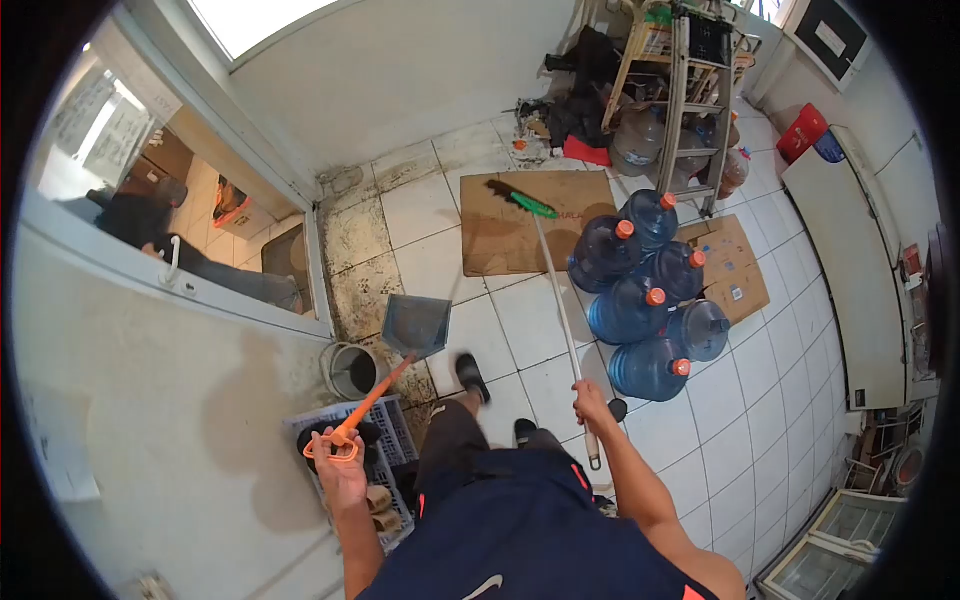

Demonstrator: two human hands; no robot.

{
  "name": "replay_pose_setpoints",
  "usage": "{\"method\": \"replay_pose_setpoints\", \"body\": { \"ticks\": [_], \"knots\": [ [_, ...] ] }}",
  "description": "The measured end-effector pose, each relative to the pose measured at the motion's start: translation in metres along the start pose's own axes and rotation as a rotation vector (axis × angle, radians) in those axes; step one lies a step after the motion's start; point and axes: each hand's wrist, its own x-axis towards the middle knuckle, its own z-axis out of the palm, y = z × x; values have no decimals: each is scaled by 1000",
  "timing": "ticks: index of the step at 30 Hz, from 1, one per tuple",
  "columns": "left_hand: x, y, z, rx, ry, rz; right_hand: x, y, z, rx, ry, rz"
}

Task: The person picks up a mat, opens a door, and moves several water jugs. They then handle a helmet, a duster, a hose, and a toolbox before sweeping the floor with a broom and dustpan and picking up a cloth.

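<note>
My left hand (342,468) is closed round the orange looped handle of a long-handled dustpan (417,325). Its grey pan hangs out in front, near a bucket by the wall. In my right hand (592,402) is the pale stick of a broom (557,270), gripped low near its end. The broom's green and dark bristle head (522,200) overlaps a flattened cardboard sheet (490,245) on the tiles. Large blue water bottles (640,310) with orange caps stand just right of the broom stick.
A grey bucket (352,372) and a crate (395,425) holding shoes stand along the left wall. A stepladder (690,130) leans among clutter at the back. More cardboard (735,265) lies behind the bottles. Beyond the door frame at left, a person (215,270) is partly seen.
</note>
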Motion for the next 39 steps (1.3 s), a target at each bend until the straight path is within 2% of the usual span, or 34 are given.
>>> {"method": "replay_pose_setpoints", "body": {
  "ticks": [5, 9, 14, 18, 23, 24, 26, 29, 31, 33, 34, 36, 39],
  "knots": [
    [148, 9, 76, -34, 6, -20, 83, -77, 53, 63, 7, 61],
    [280, 30, 146, -84, -38, -107, 137, -147, 101, 88, 110, 145],
    [376, 70, 251, 45, -127, -169, 199, -231, 140, 326, 177, 181],
    [453, 84, 323, 83, -102, -189, 258, -297, 156, 517, 249, 173],
    [541, 74, 424, 194, -89, -109, 392, -396, 156, 723, 337, 180],
    [567, 71, 437, 172, -138, -175, 424, -414, 158, 706, 373, 138],
    [605, 61, 485, 205, -102, -203, 497, -444, 160, 649, 439, 63],
    [646, 62, 543, 312, -127, -241, 593, -478, 172, 820, 364, 151],
    [679, 61, 572, 358, -179, -239, 622, -462, 197, 623, 220, 92],
    [699, 57, 609, 406, -186, -250, 614, -470, 227, 614, 153, 217],
    [711, 52, 628, 450, -165, -248, 594, -478, 244, 701, 158, 373],
    [737, 39, 655, 513, -183, -260, 535, -496, 261, 787, 76, 349],
    [763, 14, 699, 604, -205, -223, 471, -525, 264, 754, 168, 428]
  ]
}}
